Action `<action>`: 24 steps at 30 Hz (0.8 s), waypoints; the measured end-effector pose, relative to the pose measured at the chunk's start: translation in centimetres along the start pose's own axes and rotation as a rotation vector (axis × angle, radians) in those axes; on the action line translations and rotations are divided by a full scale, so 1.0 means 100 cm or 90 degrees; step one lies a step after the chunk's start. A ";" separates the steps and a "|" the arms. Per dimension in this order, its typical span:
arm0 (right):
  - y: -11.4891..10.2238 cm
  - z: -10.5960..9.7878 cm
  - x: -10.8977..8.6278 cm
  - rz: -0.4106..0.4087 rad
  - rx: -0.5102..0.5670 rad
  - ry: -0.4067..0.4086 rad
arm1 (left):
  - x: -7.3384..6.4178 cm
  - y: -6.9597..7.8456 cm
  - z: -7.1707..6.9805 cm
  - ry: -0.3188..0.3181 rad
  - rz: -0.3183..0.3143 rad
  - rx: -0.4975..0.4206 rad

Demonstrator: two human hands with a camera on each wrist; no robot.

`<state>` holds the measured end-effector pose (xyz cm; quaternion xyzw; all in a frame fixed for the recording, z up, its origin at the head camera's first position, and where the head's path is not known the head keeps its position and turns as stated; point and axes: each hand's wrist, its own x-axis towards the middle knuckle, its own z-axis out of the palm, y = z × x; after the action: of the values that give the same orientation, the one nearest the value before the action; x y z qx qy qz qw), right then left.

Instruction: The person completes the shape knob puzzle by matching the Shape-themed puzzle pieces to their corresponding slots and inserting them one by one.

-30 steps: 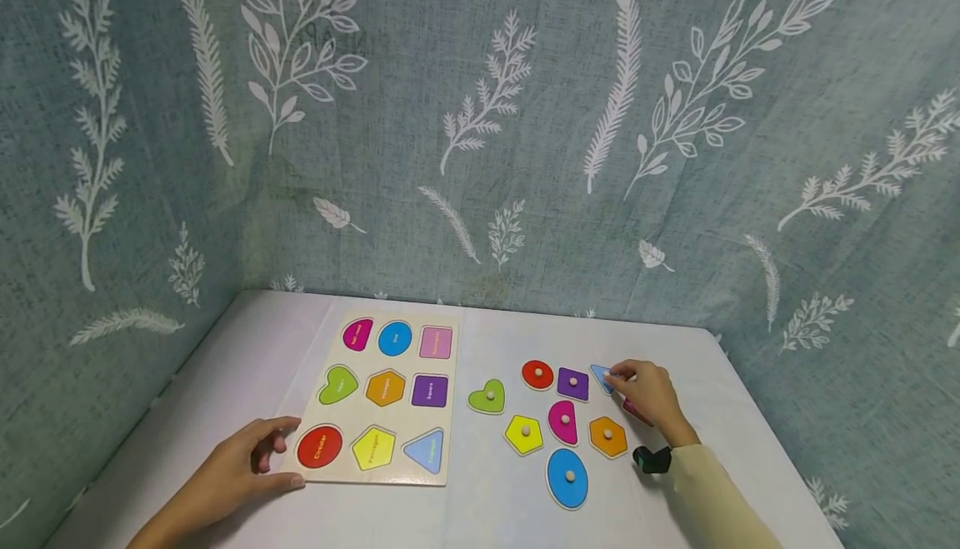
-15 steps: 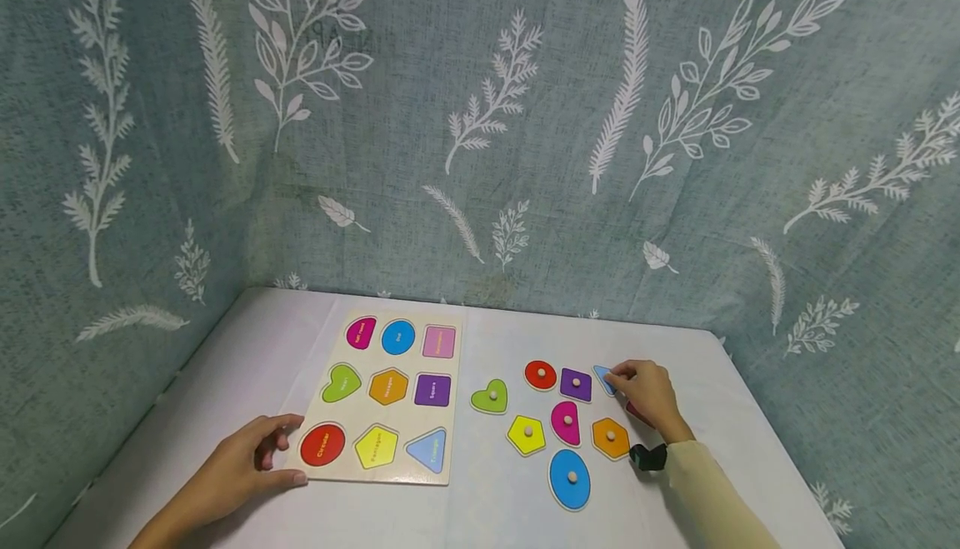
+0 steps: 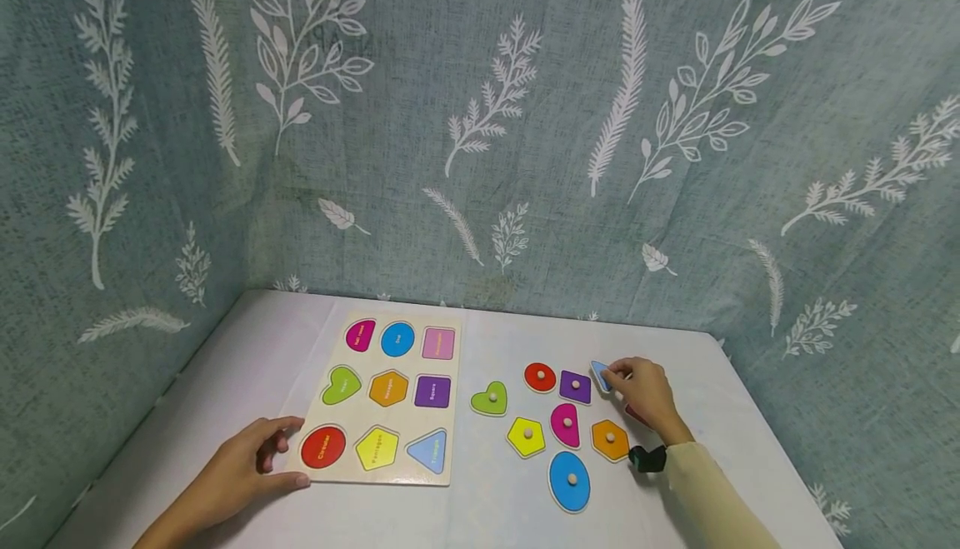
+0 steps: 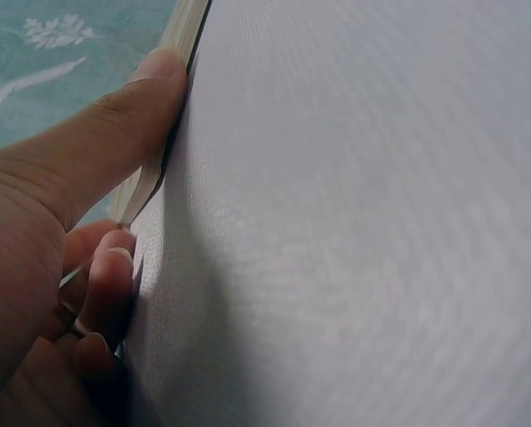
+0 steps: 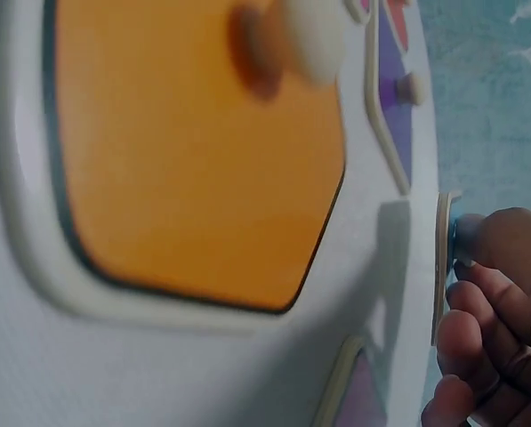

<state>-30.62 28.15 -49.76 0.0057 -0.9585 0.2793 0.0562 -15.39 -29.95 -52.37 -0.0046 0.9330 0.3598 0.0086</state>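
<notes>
My left hand (image 3: 238, 470) holds the near left corner of a wooden shape puzzle board (image 3: 405, 417). In the left wrist view the thumb (image 4: 114, 124) presses on the board's edge, the other fingers bent around the corner. My right hand (image 3: 647, 395) pinches the knob of a light blue triangle piece (image 3: 597, 371) between thumb and fingers. The triangle is tilted, and the right wrist view shows it edge-on, with a shadow on the tabletop beside it. A reddish piece (image 3: 637, 417) lies partly hidden under the right hand.
Between the board and my right hand lie knobbed pieces: a green heart (image 3: 489, 399), red circle (image 3: 539, 377), purple square (image 3: 575, 386), yellow pentagon (image 3: 526, 439), magenta half round (image 3: 564, 430), orange hexagon (image 3: 609, 442) and blue oval (image 3: 569, 486). Patterned cloth (image 3: 465, 116) walls the white table.
The triangle piece has tipped up from lying flat, its knob in my right fingers. My left hand stays at the board's corner. The view has shifted slightly.
</notes>
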 end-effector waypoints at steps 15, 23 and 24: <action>-0.027 0.003 -0.010 -0.101 0.031 0.017 | 0.000 -0.002 -0.002 -0.007 -0.007 -0.016; -0.039 0.006 -0.015 -0.101 0.033 0.006 | 0.001 -0.002 0.000 -0.006 -0.009 -0.016; -0.041 0.007 -0.016 -0.106 0.036 0.005 | 0.001 -0.002 0.000 -0.005 -0.008 -0.014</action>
<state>-28.91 24.33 -48.33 0.0855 -0.9463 0.3005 0.0827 -15.45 -30.10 -52.48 -0.0091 0.9287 0.3703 0.0141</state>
